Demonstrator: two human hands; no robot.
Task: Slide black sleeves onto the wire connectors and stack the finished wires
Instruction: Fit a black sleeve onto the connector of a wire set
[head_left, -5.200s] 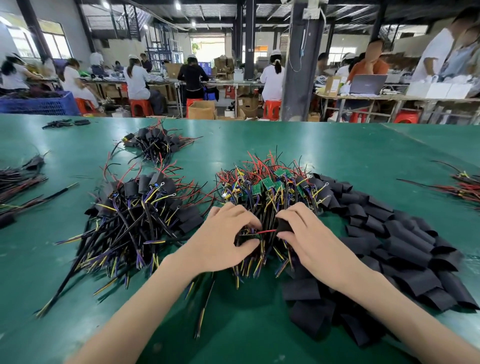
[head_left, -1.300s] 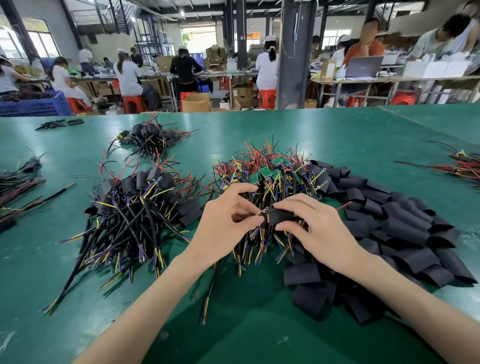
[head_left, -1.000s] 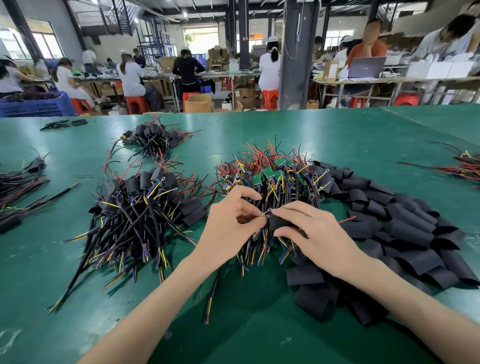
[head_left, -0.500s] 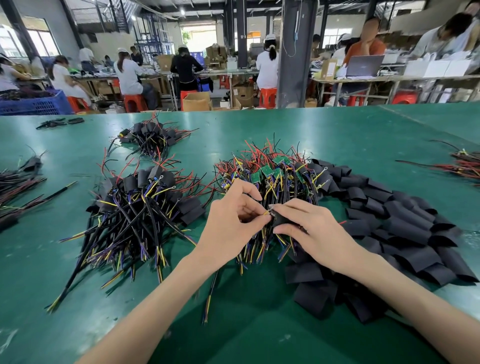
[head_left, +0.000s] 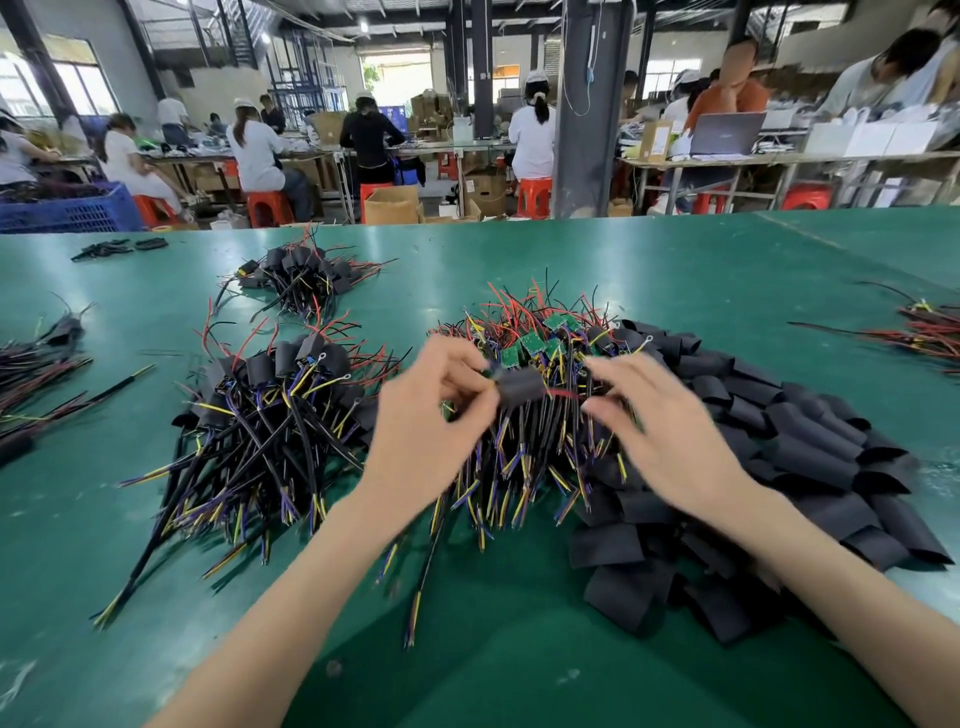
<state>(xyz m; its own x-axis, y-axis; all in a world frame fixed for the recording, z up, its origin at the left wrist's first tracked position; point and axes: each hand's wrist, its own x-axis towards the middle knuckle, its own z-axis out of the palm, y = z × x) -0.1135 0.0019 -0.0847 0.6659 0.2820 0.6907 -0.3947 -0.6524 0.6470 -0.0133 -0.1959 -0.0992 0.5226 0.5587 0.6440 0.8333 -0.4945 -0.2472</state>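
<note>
Finished wires lie heaped at left; left hand pinches a wire, black sleeve on it, above the unsleeved pile — right hand (blurred) spreads loose fingers, holding nothing, beside spare sleeves.

Only one cam here, head-worn and wide-angle, close over the green table, facing forward and down toward its far edge.

A dark pillar rises behind the green table. Workers sit on red stools at benches, with bright windows on the left.
</note>
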